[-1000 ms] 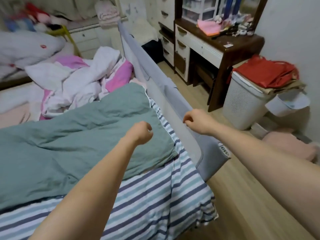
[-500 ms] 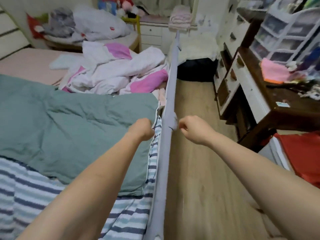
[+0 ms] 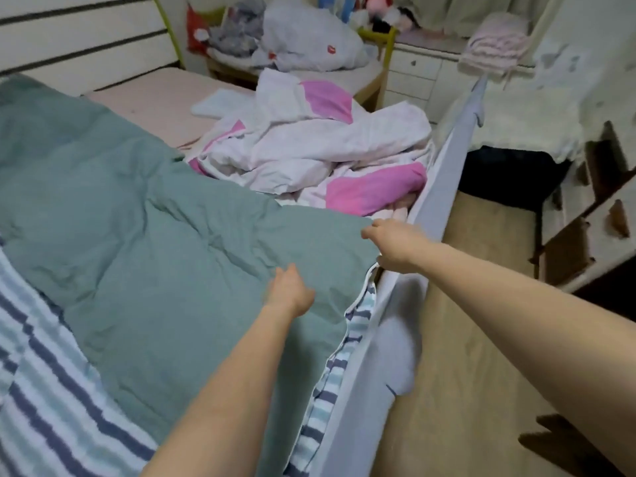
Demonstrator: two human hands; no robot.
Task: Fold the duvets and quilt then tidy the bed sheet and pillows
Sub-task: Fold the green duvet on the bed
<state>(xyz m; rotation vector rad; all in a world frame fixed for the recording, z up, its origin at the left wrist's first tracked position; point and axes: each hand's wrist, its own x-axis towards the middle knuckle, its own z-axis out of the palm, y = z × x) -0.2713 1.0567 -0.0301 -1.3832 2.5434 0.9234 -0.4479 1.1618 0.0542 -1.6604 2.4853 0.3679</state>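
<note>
A green duvet (image 3: 155, 235) lies spread over the bed, on top of a blue-and-white striped quilt (image 3: 51, 390) that shows at the lower left and along the rail. A crumpled pink-and-white duvet (image 3: 309, 146) is heaped further up the bed on the pale pink sheet (image 3: 155, 105). My right hand (image 3: 392, 244) grips the green duvet's corner beside the grey bed rail (image 3: 442, 187). My left hand (image 3: 289, 292) lies on the same duvet a little nearer to me, with its fingers dug into the fabric and mostly hidden.
The grey fabric rail runs along the bed's right side, with wooden floor (image 3: 481, 339) beyond it. A dresser with drawers (image 3: 585, 242) stands at the right. At the back, a small cot holds a white pillow (image 3: 309, 49) and soft toys, next to folded pink cloth (image 3: 495, 49).
Both hands were held as fists above the rail. Now they have come down onto the green duvet; the right has taken its corner. The view has swung left toward the bed.
</note>
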